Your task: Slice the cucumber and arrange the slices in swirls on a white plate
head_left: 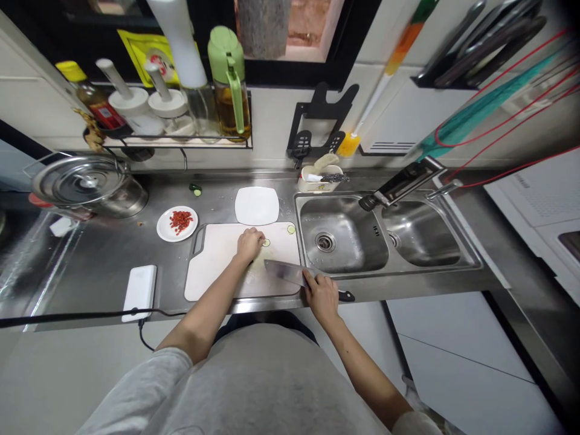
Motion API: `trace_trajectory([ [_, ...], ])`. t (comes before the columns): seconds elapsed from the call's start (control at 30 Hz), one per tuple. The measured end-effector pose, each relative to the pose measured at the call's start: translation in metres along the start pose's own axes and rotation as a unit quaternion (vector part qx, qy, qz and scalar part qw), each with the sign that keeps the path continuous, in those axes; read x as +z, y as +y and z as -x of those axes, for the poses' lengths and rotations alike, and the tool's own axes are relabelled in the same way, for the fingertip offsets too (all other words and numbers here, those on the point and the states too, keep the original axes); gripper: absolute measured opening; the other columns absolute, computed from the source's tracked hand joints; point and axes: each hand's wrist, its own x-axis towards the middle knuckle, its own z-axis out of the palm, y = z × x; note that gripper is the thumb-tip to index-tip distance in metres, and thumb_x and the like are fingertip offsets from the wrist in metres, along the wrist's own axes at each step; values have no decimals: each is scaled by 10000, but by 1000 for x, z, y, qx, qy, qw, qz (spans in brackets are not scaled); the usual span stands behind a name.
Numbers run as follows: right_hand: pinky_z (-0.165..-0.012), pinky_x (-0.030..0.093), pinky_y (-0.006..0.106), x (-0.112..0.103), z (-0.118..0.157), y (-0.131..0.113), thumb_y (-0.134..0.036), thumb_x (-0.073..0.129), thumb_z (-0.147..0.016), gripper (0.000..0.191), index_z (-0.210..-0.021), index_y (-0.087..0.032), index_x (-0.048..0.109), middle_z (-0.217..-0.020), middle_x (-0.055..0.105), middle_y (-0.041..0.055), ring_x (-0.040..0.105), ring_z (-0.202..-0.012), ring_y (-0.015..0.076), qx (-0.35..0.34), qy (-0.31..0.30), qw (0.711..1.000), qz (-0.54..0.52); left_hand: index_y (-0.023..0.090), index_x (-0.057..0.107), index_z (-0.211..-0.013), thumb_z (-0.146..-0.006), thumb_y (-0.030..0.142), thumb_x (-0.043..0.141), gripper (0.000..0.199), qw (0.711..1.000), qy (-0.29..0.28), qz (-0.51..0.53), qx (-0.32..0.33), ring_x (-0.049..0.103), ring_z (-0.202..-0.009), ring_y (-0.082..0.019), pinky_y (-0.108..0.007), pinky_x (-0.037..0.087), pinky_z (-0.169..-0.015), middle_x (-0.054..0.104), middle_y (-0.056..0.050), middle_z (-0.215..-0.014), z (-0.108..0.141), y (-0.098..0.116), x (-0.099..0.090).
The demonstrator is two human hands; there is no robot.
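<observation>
My left hand (249, 244) is over the white cutting board (212, 260), its fingers curled together. At its fingertips is a pale cucumber slice (266, 243) with a thin green rim; the palm side is hidden. My right hand (322, 296) grips a cleaver (283, 271) by its black handle, some of the grip covered by my fingers. The broad blade points left, low over the board's right half, apart from my left hand. Another cucumber slice (290, 229) lies at the board's upper right corner.
Behind the board sits a white square plate (257, 205). A round plate (161, 226) with red chopped pieces (181, 222) and some cucumber ends (195, 190) are to the left. A double sink (344, 266) borders the right; a white power bank (139, 288) with a cable lies front left.
</observation>
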Motion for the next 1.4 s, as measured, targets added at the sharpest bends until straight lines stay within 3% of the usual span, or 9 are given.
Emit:
trace_trajectory([
  [0.13,-803,317,305,3,-4,-2,-258,443,-926,404,-1315,-236,553,-959,635,82,531,-933,219,12,5,997,-73,224,705,-929,-896,282,516,200,994,80,60,-37,578,-913,-213,-329,466,-818,634,-67,-916,15,-11,-13],
  [0.23,-773,362,271,6,-10,-6,-295,327,-969,391,-1261,-195,567,-1025,664,88,582,-944,205,20,8,985,-169,219,695,-955,-917,330,481,244,985,135,90,-62,593,-853,-194,-330,477,-812,636,-65,-930,45,-24,-23],
  [0.37,-664,353,255,4,-20,-17,-370,290,-976,392,-1100,-178,609,-873,694,75,626,-834,217,50,-37,974,-216,236,685,-999,-914,346,496,234,989,125,71,-14,591,-962,-213,-355,476,-886,643,-65,-988,90,-35,-22],
  [0.47,-656,331,249,-4,-28,-32,-357,300,-974,355,-1011,-185,608,-829,694,63,627,-804,206,28,-74,976,-202,248,658,-1120,-923,326,490,271,992,101,58,39,579,-1039,-212,-366,465,-945,641,-71,-1104,105,-39,-14],
  [0.67,-670,319,259,-22,-44,-68,-291,366,-961,311,-1204,-158,507,-936,699,91,632,-877,211,-49,-153,976,-146,254,649,-1171,-945,332,459,305,994,61,52,79,594,-1019,-191,-344,489,-923,669,-60,-1095,105,-46,-4],
  [0.83,-688,339,278,-32,-48,-88,-280,343,-967,344,-1259,-143,463,-1002,689,124,636,-922,232,-73,-199,969,-123,247,659,-1166,-945,336,462,309,992,69,53,93,605,-1015,-191,-340,500,-908,682,-69,-1080,107,-47,-1],
  [1.4,-698,353,288,-32,-42,-92,-233,329,-957,277,-1154,-135,497,-1000,679,139,633,-906,236,-100,-212,964,-126,226,682,-1111,-932,307,498,269,985,111,38,126,627,-943,-189,-336,527,-855,699,-61,-1053,107,-45,-1],
])
